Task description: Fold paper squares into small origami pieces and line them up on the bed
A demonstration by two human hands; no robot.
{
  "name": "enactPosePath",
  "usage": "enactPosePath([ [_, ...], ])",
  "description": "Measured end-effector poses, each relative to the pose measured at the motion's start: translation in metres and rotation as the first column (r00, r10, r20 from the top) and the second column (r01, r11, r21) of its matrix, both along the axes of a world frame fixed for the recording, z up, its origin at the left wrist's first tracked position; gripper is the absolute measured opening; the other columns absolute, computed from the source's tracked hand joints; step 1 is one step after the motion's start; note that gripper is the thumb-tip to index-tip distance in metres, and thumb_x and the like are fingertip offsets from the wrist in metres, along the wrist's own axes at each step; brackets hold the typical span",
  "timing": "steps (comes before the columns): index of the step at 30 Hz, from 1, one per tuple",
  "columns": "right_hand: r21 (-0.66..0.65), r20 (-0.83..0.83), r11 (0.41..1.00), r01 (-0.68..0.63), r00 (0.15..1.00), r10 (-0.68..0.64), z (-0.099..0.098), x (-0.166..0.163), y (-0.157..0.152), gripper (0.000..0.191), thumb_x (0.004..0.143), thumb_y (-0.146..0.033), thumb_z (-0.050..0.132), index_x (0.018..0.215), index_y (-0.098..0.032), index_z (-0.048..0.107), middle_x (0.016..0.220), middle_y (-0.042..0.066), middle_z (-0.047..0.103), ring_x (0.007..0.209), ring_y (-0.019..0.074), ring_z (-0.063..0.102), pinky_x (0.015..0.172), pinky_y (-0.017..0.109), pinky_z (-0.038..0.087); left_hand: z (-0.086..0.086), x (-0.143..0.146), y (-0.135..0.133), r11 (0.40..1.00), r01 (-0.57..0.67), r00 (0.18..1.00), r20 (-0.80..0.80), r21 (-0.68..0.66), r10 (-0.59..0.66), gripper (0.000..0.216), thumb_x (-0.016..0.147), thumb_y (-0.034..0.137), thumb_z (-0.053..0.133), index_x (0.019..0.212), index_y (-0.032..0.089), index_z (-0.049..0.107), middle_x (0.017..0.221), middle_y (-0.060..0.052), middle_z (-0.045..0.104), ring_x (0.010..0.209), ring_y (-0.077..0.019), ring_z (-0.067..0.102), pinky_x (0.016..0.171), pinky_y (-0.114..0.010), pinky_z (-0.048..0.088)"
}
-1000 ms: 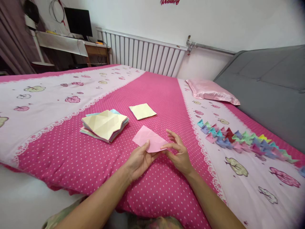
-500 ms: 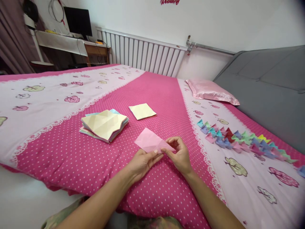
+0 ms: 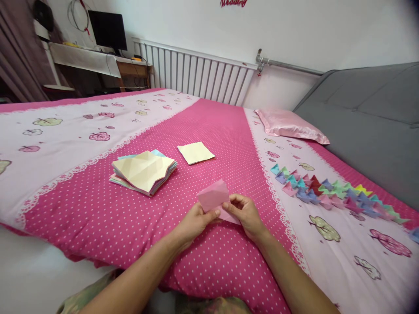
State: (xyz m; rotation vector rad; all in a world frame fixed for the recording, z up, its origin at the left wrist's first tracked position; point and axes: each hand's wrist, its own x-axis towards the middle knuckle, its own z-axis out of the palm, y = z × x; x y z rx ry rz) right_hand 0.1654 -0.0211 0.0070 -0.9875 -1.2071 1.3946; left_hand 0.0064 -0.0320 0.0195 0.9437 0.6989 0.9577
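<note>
Pink paper (image 3: 212,195) is up over the bed (image 3: 203,264), and it looks only part folded. Your left hand (image 3: 194,221) pinches its near edge and your right hand (image 3: 246,214) its right side, fingers closed tight on it. Lots of little shapes (image 3: 338,190), off to your right, look done. The big pile (image 3: 145,170) and small pile (image 3: 196,152) ahead are not made into shapes yet. White dots cover the bed's pink middle. Farther off you have a pillow (image 3: 291,124), a heater (image 3: 196,72) and a desk (image 3: 85,59).
</note>
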Motion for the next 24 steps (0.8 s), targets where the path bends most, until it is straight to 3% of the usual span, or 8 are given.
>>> enactPosePath([
  [9,-0.096,-0.054,0.991,0.091,0.994,-0.097,0.0041,-0.0028,0.0016,0.017,0.06,-0.03,0.075,0.066,-0.017,0.066,0.061,-0.001,0.065,0.055,0.011,0.056,0.056,0.024,0.044,-0.0007,-0.0013,0.0063,0.994,-0.092,0.989,-0.124,-0.062,0.084,0.032,0.068,0.034,0.068,0.086,0.008,0.067,0.074,-0.01,0.068,0.066,-0.014,0.061,0.069,-0.026,0.046],
  [16,-0.054,0.017,0.985,0.165,0.986,-0.164,0.0022,-0.001,0.0038,0.018,0.062,-0.032,0.073,0.066,-0.016,0.065,0.05,-0.005,0.055,0.041,0.0051,0.042,0.041,0.018,0.033,0.0038,-0.0025,0.0049,0.969,-0.241,0.922,-0.3,0.057,0.246,0.028,0.068,0.038,0.066,0.062,0.011,0.066,0.051,-0.002,0.061,0.044,-0.0065,0.046,0.047,-0.019,0.034],
  [20,-0.021,0.011,0.986,0.166,0.986,-0.165,0.0,0.0007,0.0054,0.02,0.06,-0.031,0.075,0.071,-0.017,0.065,0.054,-0.004,0.056,0.04,0.0047,0.043,0.039,0.018,0.032,0.0054,-0.0045,0.0041,0.965,-0.249,0.932,-0.25,0.083,0.261,0.03,0.068,0.041,0.065,0.061,0.012,0.065,0.053,-0.001,0.061,0.046,-0.0078,0.048,0.048,-0.02,0.035],
  [24,-0.001,0.035,0.988,0.158,0.987,-0.157,-0.0019,0.0017,0.0047,0.025,0.062,-0.032,0.073,0.082,-0.018,0.065,0.057,-0.002,0.062,0.042,0.009,0.051,0.035,0.018,0.032,0.0049,-0.0072,0.0054,0.974,-0.225,0.949,-0.222,0.018,0.223,0.028,0.07,0.04,0.064,0.066,0.013,0.064,0.045,0.001,0.056,0.034,-0.0045,0.04,0.038,-0.017,0.029],
])
